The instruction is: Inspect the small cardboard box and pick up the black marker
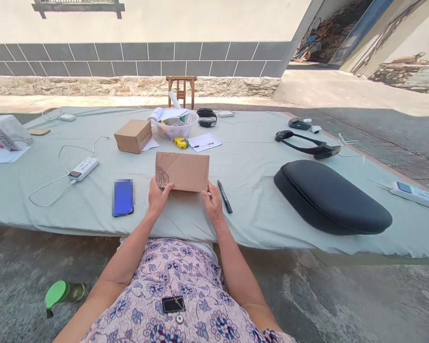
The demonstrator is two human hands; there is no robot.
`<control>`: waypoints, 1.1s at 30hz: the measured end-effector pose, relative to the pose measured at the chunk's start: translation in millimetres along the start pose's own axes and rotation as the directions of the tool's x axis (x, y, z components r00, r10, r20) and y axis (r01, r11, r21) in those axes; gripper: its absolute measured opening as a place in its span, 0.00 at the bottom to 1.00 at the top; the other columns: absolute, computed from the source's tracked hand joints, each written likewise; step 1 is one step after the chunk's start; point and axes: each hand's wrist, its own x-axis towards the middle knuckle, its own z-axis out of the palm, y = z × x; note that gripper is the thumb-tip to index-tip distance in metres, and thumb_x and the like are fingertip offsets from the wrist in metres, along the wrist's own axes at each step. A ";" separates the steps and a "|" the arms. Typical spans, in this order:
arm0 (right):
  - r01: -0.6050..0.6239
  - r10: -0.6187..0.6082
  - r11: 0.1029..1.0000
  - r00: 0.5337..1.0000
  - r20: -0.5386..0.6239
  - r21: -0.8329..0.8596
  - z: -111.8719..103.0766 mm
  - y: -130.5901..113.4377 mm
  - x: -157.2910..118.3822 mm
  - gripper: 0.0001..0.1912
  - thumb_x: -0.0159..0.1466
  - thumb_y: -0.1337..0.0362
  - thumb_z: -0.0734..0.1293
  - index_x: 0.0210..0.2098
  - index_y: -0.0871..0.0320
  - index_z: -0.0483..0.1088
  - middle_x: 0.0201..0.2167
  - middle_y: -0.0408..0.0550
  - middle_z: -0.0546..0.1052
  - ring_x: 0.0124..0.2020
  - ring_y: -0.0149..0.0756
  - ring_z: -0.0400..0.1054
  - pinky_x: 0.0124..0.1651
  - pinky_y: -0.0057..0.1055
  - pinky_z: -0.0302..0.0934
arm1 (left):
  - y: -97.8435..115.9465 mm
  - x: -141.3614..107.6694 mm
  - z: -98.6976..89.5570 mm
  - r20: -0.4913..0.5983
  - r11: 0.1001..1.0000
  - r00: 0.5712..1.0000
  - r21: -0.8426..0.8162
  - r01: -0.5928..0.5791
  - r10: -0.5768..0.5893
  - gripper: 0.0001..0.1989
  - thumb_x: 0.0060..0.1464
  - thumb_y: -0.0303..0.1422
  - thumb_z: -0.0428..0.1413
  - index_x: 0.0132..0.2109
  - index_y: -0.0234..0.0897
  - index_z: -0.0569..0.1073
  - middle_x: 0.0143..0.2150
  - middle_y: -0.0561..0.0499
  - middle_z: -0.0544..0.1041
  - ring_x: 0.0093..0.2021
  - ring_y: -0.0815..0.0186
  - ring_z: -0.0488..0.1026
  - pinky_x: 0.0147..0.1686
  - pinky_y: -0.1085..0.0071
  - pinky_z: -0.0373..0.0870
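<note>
A brown cardboard box (186, 171) with dark scribbled lines at its left end is between my two hands at the near middle of the table. My left hand (158, 195) grips its lower left corner, thumb on the near face. At the lower right corner, my right hand (213, 201) holds the box, its fingers partly hidden behind it. A black marker (225, 196) lies just right of my right hand. To the left of my left hand lies a phone (123, 197) with a blue, pixelated screen.
Behind the box are a second cardboard box (132, 136), a yellow tape measure (181, 143), papers (205, 142) and a filled basket (175, 129). A black case (331, 196) and a headset (307, 145) lie right; a power strip (83, 169) with cable lies left.
</note>
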 end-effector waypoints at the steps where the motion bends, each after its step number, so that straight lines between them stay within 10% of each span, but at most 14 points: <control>1: -0.003 0.003 1.000 1.000 -0.001 0.003 -0.4 -1.0 0.1 0.29 0.66 0.52 0.61 0.65 0.53 0.65 0.44 0.51 0.74 0.41 0.37 0.67 0.42 0.35 0.67 | -0.6 -0.3 0.2 -0.006 1.000 1.000 -0.008 -0.004 0.004 0.28 0.53 0.44 0.62 0.57 0.38 0.67 0.55 0.41 0.75 0.58 0.51 0.71 0.58 0.53 0.67; 10: -0.097 0.094 0.988 0.995 0.030 0.123 -0.4 -4.6 -2.7 0.29 0.61 0.55 0.66 0.61 0.51 0.64 0.56 0.56 0.74 0.49 0.42 0.73 0.43 0.37 0.69 | -3.1 -2.9 -1.7 -0.097 0.986 0.994 -0.159 -0.056 0.041 0.21 0.58 0.39 0.57 0.57 0.40 0.69 0.53 0.44 0.78 0.52 0.58 0.76 0.54 0.60 0.72; 16: -0.193 0.192 0.981 0.980 0.062 0.021 1.1 -2.0 -4.9 0.17 0.63 0.48 0.64 0.33 0.55 0.70 0.30 0.47 0.78 0.35 0.40 0.72 0.41 0.37 0.66 | 13.4 -1.0 -14.3 -0.199 0.917 0.909 -0.087 -0.389 0.367 0.17 0.65 0.40 0.51 0.57 0.41 0.72 0.62 0.44 0.74 0.66 0.59 0.67 0.68 0.58 0.61; 20: -0.194 0.194 0.981 0.979 0.054 -0.001 -0.8 -3.4 -3.6 0.21 0.65 0.45 0.60 0.31 0.56 0.71 0.31 0.49 0.78 0.36 0.41 0.71 0.43 0.37 0.65 | 19.6 0.2 -20.4 -0.209 0.877 0.866 -0.068 -0.476 0.454 0.17 0.67 0.39 0.48 0.57 0.41 0.72 0.63 0.43 0.73 0.67 0.61 0.67 0.69 0.58 0.60; 26: -0.172 0.203 0.970 0.960 -0.191 0.171 -14.6 -17.2 5.1 0.35 0.65 0.42 0.59 0.65 0.56 0.57 0.58 0.59 0.71 0.54 0.43 0.69 0.50 0.39 0.68 | 14.0 -1.6 -17.9 -0.031 0.912 0.928 -0.178 -0.370 0.371 0.14 0.62 0.33 0.50 0.53 0.41 0.72 0.63 0.43 0.73 0.66 0.58 0.68 0.67 0.54 0.62; 33: -0.112 0.096 0.990 0.979 -0.178 -0.083 -27.2 -58.8 12.3 0.25 0.62 0.46 0.66 0.52 0.55 0.71 0.54 0.57 0.73 0.54 0.46 0.69 0.50 0.41 0.68 | 16.6 -10.3 -11.2 0.164 0.980 0.972 -0.136 -0.144 0.166 0.42 0.52 0.34 0.61 0.70 0.43 0.53 0.67 0.40 0.67 0.67 0.51 0.65 0.64 0.53 0.64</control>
